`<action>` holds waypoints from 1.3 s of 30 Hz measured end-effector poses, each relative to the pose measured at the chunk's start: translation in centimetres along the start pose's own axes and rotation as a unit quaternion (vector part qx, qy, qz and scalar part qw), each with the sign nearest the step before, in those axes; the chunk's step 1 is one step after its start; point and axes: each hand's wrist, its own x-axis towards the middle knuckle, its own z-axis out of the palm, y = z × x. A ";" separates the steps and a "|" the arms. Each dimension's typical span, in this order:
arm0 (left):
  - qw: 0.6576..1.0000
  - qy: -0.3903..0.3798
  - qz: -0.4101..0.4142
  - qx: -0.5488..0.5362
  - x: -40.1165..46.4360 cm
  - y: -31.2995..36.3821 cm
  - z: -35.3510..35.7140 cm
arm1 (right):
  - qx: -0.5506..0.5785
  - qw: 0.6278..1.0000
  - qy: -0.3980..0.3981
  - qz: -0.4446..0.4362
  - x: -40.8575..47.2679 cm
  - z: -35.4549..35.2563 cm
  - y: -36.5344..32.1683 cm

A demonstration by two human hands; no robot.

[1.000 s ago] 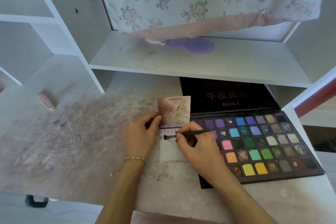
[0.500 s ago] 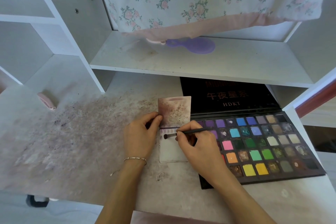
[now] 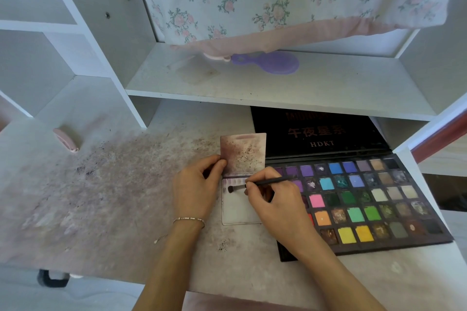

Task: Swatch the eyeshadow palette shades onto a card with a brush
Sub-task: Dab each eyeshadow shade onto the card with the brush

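A white card (image 3: pixel 238 209) lies flat on the desk with a row of faint purple strokes along its top edge. My right hand (image 3: pixel 276 206) grips a thin black brush (image 3: pixel 255 183), its dark tip resting on the card's upper left. My left hand (image 3: pixel 195 188) pinches the left edge of a stained, speckled card (image 3: pixel 243 153) just above the white one. The open eyeshadow palette (image 3: pixel 361 199), full of coloured pans, sits to the right, partly under my right hand.
The palette's black lid (image 3: pixel 316 131) leans back under a white shelf (image 3: pixel 252 91). A purple hand mirror (image 3: pixel 271 62) lies on that shelf beneath a floral cloth (image 3: pixel 278 0). A pink object (image 3: pixel 66 139) rests at the left. Pigment dust stains the desk (image 3: pixel 113 197).
The brush tip has shifted very slightly on the upper part of the white card. Both hands stay almost where they were.
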 end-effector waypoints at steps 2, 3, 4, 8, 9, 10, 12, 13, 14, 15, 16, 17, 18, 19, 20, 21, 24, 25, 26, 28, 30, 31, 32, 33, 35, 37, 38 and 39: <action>1.000 0.000 -0.001 -0.001 0.0 0.0 0.0 | 0.003 1.000 -0.002 0.001 0.0 0.0 0.0; 1.000 0.000 0.001 0.001 0.0 0.0 0.0 | 0.005 1.000 -0.003 0.003 0.0 0.0 0.0; 1.000 0.000 0.003 0.004 0.0 0.0 0.0 | 0.006 1.000 -0.003 0.003 0.0 0.0 0.0; 1.000 0.001 0.000 0.004 0.0 0.1 0.0 | 0.021 0.999 0.026 -0.009 0.0 0.0 -0.1; 1.000 0.002 0.000 0.004 0.0 0.1 0.0 | 0.041 0.998 0.043 -0.008 0.0 -0.1 -0.1; 1.000 0.003 0.000 0.003 0.0 0.1 0.0 | 0.065 0.996 0.059 -0.004 0.0 -0.2 -0.2; 1.000 0.002 0.000 0.000 0.0 0.0 0.0 | 0.100 0.992 0.080 0.001 0.0 -0.5 -0.3; 1.000 0.002 -0.001 0.000 0.0 0.0 0.0 | 0.105 0.991 0.086 -0.001 0.0 -0.6 -0.3; 1.000 0.003 -0.002 -0.001 0.0 0.0 0.1 | 0.110 0.990 0.091 -0.002 0.0 -0.8 -0.3; 1.000 0.004 -0.004 -0.003 0.0 -0.1 0.1 | 0.118 0.988 0.096 -0.004 0.0 -1.0 -0.4; 1.000 0.006 -0.005 -0.006 0.0 -0.1 0.1 | 0.128 0.987 0.101 -0.004 -0.1 -1.3 -0.3; 1.000 0.007 -0.006 -0.007 0.0 -0.1 0.1 | 0.136 0.985 0.107 -0.003 -0.2 -1.6 -0.3; 1.000 0.008 -0.006 -0.008 0.0 -0.1 0.1 | 0.139 0.984 0.114 -0.002 -0.3 -2.0 -0.3; 1.000 0.008 -0.008 -0.008 -0.1 0.0 0.0 | 0.141 0.982 0.122 0.002 -0.4 -2.4 -0.2; 1.000 0.008 -0.011 -0.009 -0.1 0.0 0.0 | 0.143 0.981 0.132 0.006 -0.6 -2.8 -0.1; 1.000 0.007 -0.012 -0.010 -0.1 0.0 0.0 | 0.143 0.980 0.140 0.010 -0.7 -3.2 0.1; 1.000 0.002 -0.014 -0.009 -0.1 0.1 0.1 | 0.126 0.978 0.165 0.007 -1.2 -4.7 0.6; 1.000 0.000 -0.015 -0.009 -0.1 0.1 0.1 | 0.119 0.978 0.174 0.005 -1.4 -5.2 0.9; 1.000 0.000 -0.014 -0.009 -0.1 0.2 0.0 | 0.112 0.977 0.182 0.006 -1.5 -5.7 1.2; 1.000 -0.001 -0.012 -0.006 -0.1 0.2 0.0 | 0.096 0.976 0.194 0.012 -1.9 -6.6 1.8; 1.000 -0.001 -0.014 -0.002 -0.1 0.2 0.0 | 0.068 0.977 0.203 0.019 -2.4 -7.2 2.4; 1.000 0.001 -0.014 -0.002 -0.1 0.2 0.0 | 0.054 0.977 0.207 0.023 -2.6 -7.5 2.7; 1.000 0.003 -0.014 -0.002 -0.1 0.2 0.0 | 0.040 0.977 0.209 0.025 -2.7 -7.7 2.9; 1.000 0.004 -0.013 -0.002 -0.1 0.2 0.0 | 0.028 0.977 0.211 0.025 -2.9 -7.9 3.2; 1.000 0.004 -0.012 0.000 0.0 0.2 0.0 | 0.014 0.977 0.211 0.030 -3.2 -8.1 3.6; 1.000 0.004 -0.012 -0.003 0.0 0.2 0.0 | 0.011 0.977 0.209 0.039 -3.3 -8.1 3.8; 1.000 0.005 -0.011 -0.005 0.0 0.2 0.0 | 0.009 0.977 0.210 0.039 -3.2 -8.0 3.9; 1.000 0.005 -0.010 -0.006 -0.1 0.2 0.0 | 0.002 0.977 0.210 0.034 -3.2 -7.9 3.9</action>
